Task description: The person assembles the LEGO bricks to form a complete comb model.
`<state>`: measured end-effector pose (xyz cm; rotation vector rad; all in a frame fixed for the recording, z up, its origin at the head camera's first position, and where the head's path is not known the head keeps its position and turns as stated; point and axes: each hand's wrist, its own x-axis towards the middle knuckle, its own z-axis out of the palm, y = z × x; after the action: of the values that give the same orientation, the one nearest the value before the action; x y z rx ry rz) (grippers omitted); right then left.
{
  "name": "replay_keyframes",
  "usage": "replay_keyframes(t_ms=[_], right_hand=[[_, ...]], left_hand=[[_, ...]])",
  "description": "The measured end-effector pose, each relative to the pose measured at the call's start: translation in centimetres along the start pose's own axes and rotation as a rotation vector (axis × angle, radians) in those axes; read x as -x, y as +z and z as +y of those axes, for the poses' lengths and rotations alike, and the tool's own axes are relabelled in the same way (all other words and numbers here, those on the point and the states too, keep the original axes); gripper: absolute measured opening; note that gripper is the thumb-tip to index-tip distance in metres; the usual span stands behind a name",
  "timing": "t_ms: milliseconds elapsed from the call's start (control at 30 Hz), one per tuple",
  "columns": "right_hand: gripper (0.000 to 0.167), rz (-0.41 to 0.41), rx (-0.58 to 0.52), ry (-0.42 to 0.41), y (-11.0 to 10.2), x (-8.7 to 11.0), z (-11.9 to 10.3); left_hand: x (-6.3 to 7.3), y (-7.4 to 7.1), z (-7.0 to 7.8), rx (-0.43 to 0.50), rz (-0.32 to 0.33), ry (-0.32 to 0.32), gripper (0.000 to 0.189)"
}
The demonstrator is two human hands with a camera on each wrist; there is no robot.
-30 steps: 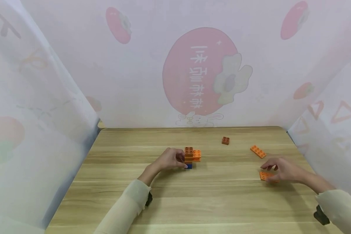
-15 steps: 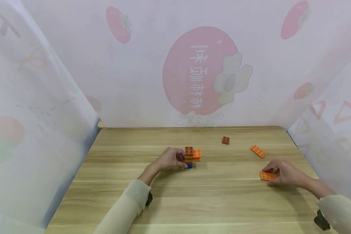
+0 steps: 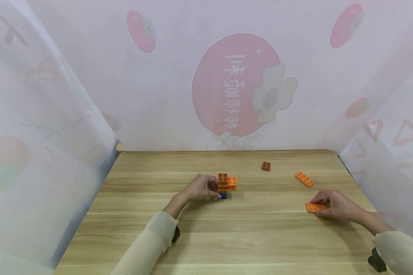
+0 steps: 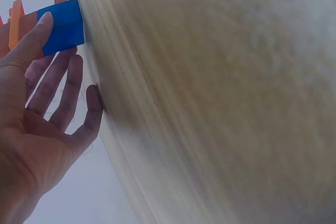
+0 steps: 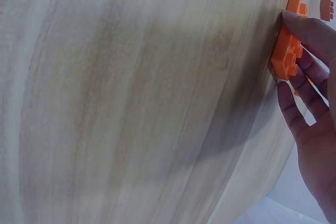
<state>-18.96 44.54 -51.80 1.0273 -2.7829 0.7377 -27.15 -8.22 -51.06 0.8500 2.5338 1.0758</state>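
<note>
Wood-grain table (image 3: 192,244): brick stack (image 3: 222,183), two orange bricks (image 3: 313,207) (image 3: 304,179), brown brick (image 3: 266,166).

Orange brick (image 3: 314,207) partly behind fingers (image 3: 325,212), stack (image 4: 63,27) cropped in left-wrist view

Left hand (image 3: 201,186) on brick stack (image 3: 222,183)

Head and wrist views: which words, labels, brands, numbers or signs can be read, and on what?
None reads with certainty.
Pink circle on the backdrop: column of white characters, too stylised to read.
Left curtain: grey character-like strokes, too faint to read.
Toy bricks: no lettering visible.
</note>
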Motion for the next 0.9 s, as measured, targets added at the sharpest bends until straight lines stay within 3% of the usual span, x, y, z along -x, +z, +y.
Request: replay_keyframes(t_ms=[267,567,900], right_hand=[[0.032,0.026,-0.005,0.008,0.1,-0.2,-0.3],[0.032,-0.004,-0.057,0.076,-0.2,-1.1,-1.4],[0.035,0.059,-0.017,0.029,-0.5,-2.8,-2.5]], left_hand=[[0.1,0.1,0.1,-0.009,0.002,-0.001,0.025],[0.1,0.0,-0.1,-0.011,-0.002,0.003,0.025],[0.0,0.1,-0.2,0.0,0.001,0.01,0.024]])
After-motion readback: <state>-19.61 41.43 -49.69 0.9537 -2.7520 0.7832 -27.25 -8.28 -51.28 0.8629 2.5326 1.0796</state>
